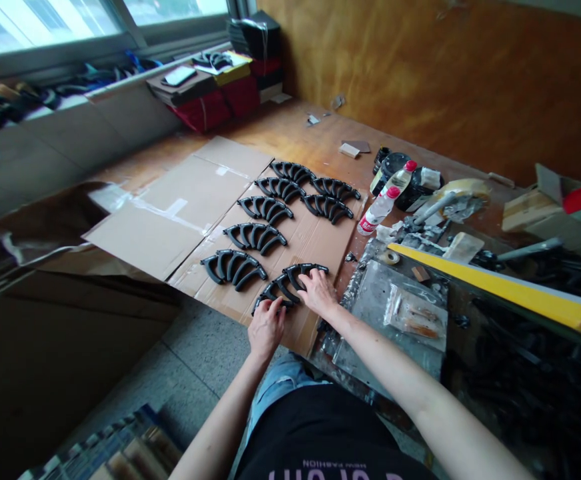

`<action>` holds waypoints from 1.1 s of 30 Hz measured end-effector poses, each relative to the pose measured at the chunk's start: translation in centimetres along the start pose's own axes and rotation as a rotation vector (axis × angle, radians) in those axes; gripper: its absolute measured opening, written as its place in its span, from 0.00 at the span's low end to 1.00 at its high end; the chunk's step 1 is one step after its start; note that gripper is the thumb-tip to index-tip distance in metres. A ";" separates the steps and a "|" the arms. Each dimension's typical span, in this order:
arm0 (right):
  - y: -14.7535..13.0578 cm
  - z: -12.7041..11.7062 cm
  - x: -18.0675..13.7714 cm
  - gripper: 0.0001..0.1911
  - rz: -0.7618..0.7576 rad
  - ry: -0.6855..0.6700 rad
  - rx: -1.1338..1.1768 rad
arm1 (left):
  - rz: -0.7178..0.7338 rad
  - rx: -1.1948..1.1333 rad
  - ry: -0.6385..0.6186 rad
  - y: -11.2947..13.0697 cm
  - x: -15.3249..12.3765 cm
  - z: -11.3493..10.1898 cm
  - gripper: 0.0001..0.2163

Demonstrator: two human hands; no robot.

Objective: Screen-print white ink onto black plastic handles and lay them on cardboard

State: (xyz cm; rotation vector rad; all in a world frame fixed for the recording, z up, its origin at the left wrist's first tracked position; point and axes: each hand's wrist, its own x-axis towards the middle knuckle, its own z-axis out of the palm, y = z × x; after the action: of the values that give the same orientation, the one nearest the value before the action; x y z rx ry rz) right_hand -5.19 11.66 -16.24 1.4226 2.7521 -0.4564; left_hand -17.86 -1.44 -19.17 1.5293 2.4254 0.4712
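Sets of black curved arc-shaped parts lie in rows on a flattened cardboard sheet (170,213). The nearest set (290,283) sits at the sheet's front right edge. My left hand (266,327) rests on its near end, fingers bent down onto the pieces. My right hand (319,292) lies on its far end, fingers spread and pressing the arcs flat. Another set (233,268) lies just to the left, and several more (265,208) run back along the cardboard.
Two plastic bottles with red caps (385,200) lie right of the cardboard. A long yellow bar (495,283) crosses a cluttered metal work plate (375,307) holding a plastic bag. Black items and boxes are stacked near the window at the back.
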 end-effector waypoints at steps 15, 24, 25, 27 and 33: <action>-0.3 0.5 0.7 0.15 0.063 -0.093 0.027 | -0.070 0.118 -0.189 0.7 2.1 -1.2 0.19; -1.5 0.1 -0.7 0.24 -0.022 -0.095 0.081 | -0.084 0.077 -0.235 0.4 2.9 -1.6 0.19; -1.9 0.1 -0.8 0.24 -0.026 -0.110 0.087 | -0.092 0.072 -0.247 0.4 3.0 -1.7 0.19; -2.7 0.4 -0.7 0.21 0.001 -0.134 0.083 | -0.109 0.060 -0.266 0.4 3.3 -1.9 0.19; -3.9 1.1 -0.2 0.18 0.085 -0.150 0.073 | -0.144 0.013 -0.326 0.4 4.0 -2.2 0.18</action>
State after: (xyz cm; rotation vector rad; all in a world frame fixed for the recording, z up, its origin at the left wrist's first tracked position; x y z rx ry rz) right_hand -8.36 9.07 -16.32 1.4486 2.5724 -0.6388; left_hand -20.07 2.06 -17.14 1.3058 2.2644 0.1620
